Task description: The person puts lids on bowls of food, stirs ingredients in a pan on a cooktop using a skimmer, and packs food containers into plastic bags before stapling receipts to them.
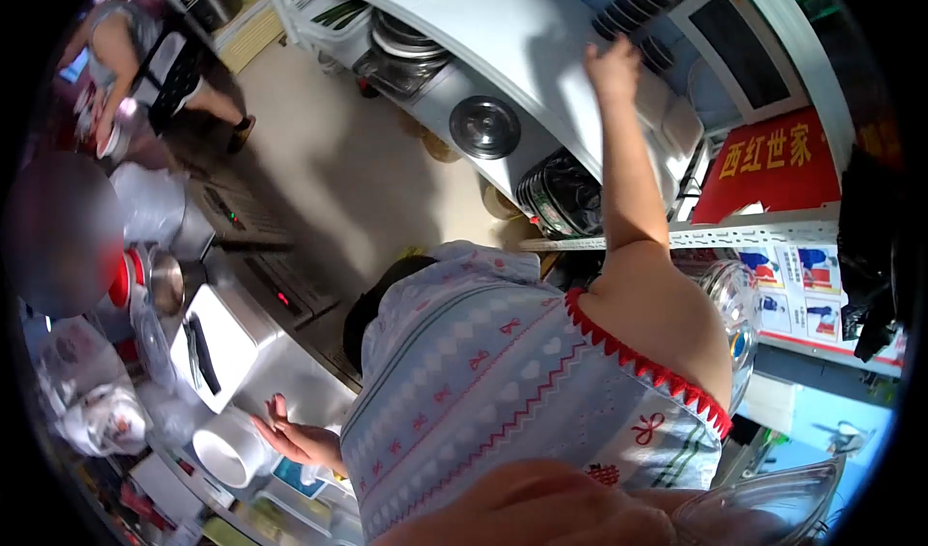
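My right hand (615, 68) stretches up to a white shelf, its fingers apart beside small stacks of dark bowls (633, 3). A shorter dark stack (657, 54) stands just right of the fingertips; contact cannot be made out. On the other side, my left hand (298, 442) is held out over the steel counter with spread fingers and nothing in it. Nearest to it is a white round tub (230, 447), tipped toward me. Above that tub lies a white tray (217, 348) with dark tongs (200, 358) on it. My patterned apron (474, 372) fills the middle.
A white microwave (744, 48) and a red sign (773, 164) stand right of the shelf. Below are a round metal lid (484, 128) and a black-lined bin (565, 193). Another person (130, 58) is at upper left, near a steel pot (166, 283) and plastic bags (101, 401).
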A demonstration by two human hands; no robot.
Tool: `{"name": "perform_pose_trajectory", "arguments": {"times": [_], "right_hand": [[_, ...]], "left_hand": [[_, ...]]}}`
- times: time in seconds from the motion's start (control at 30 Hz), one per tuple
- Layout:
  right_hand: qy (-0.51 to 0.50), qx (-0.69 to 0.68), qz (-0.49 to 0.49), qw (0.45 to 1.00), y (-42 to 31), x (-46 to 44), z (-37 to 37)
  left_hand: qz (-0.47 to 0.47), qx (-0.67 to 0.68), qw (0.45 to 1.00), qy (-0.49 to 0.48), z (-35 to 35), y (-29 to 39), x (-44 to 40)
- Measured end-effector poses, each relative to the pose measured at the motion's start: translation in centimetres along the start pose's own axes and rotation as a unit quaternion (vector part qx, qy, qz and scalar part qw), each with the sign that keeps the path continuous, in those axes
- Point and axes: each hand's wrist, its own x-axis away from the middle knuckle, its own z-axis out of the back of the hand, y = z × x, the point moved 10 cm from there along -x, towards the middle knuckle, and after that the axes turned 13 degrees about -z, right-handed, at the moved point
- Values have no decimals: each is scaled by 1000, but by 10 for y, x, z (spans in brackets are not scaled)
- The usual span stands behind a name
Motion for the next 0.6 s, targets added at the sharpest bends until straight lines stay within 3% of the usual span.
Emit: {"name": "perform_pose_trajectory", "arguments": {"times": [0.03, 0.07, 0.17, 0.27, 0.3, 0.33, 0.37, 0.43, 0.47, 0.57, 0.6], "right_hand": [[2, 128, -98, 987, 48, -36, -16], [-58, 205, -153, 965, 74, -44, -13], [-139, 276, -246, 919, 136, -38, -22], [-226, 317, -187, 902, 166, 11, -12], [-239, 350, -139, 895, 181, 16, -12], [-289, 345, -6, 893, 163, 33, -9], [-375, 300, 39, 876, 157, 51, -12], [-450, 414, 55, 789, 182, 59, -34], [-378, 376, -45, 845, 192, 59, 0], [-358, 367, 47, 857, 208, 54, -5], [-406, 333, 52, 849, 227, 50, -20]], "left_hand": [[0, 2, 1000, -17, -20, -3, -13], [1, 7, 999, -32, -40, -10, -22], [23, 22, 997, -64, -95, -26, -45], [8, 13, 996, -88, -137, -32, -62], [1, 44, 994, -104, -151, -37, -63], [-9, 69, 992, -110, -160, -36, -63], [-4, 91, 988, -125, -173, -34, -61], [-22, 85, 983, -162, -197, -34, -65], [-37, 54, 980, -187, -205, -36, -68], [-59, 42, 972, -224, -224, -25, -80], [-52, 45, 973, -221, -226, -27, -82]]}}
